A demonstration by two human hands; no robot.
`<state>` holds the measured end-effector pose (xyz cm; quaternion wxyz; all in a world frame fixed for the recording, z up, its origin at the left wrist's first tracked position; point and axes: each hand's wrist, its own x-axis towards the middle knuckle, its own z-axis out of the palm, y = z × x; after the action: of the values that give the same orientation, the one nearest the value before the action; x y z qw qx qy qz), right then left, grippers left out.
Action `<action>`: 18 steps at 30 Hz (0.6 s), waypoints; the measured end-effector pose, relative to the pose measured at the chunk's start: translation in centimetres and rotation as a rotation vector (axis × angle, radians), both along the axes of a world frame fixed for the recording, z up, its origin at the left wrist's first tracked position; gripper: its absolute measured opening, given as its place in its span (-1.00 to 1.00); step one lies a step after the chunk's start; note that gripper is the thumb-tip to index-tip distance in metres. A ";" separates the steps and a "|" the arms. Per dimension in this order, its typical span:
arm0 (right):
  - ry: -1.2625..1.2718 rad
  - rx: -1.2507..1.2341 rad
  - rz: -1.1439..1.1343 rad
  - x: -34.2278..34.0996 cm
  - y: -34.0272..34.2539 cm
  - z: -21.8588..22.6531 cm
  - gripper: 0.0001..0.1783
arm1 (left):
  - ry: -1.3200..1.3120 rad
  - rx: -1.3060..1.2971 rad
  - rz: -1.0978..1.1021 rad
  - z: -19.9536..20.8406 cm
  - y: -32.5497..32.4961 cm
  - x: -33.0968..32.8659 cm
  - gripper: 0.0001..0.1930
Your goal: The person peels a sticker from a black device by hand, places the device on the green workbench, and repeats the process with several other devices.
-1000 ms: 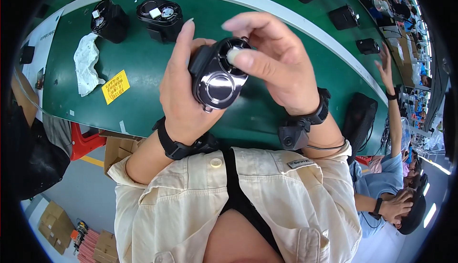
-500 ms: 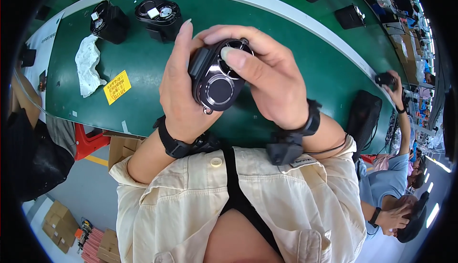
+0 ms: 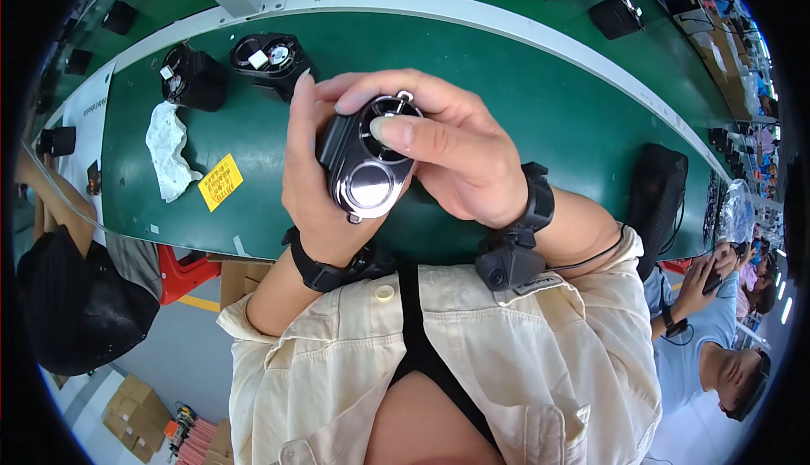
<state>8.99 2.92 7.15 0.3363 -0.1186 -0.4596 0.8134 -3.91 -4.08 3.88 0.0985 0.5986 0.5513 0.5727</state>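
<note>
A black device with an oval end (image 3: 369, 189), two round chrome-trimmed openings and a small metal loop at each end, is held above the table. My left hand (image 3: 308, 178) is closed around its left side and underside. The fingers of my right hand (image 3: 468, 148) wrap over its far edge, and the thumb presses on the upper round opening. What lies under that thumb is hidden. Beyond my left fingertips stand two similar black devices, an upright one (image 3: 268, 64) and a tilted one (image 3: 196, 78), both with white squares on top.
On the green table (image 3: 540, 102) lie crumpled white paper (image 3: 171, 151) and a yellow printed card (image 3: 221, 182). A white rail (image 3: 472, 9) curves across the back. At right lies a black mesh pouch (image 3: 656, 191). A co-worker (image 3: 704, 330) sits at right, another person (image 3: 80, 296) at left.
My view has shifted; the device appears slightly further left and lower, its lower ring now brightly lit. My grip stays alike. The co-worker at right has brought both hands together around a dark item.
</note>
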 end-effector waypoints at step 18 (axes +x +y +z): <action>-1.193 0.620 -1.164 24.3 16.1 1.1 -0.79 | -0.048 0.076 -0.128 0.1 0.2 0.0 0.04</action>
<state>33.30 19.03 8.24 0.4181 -0.6410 -0.6246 0.1555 -3.87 -3.88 4.01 0.1255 0.6220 0.4873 0.5999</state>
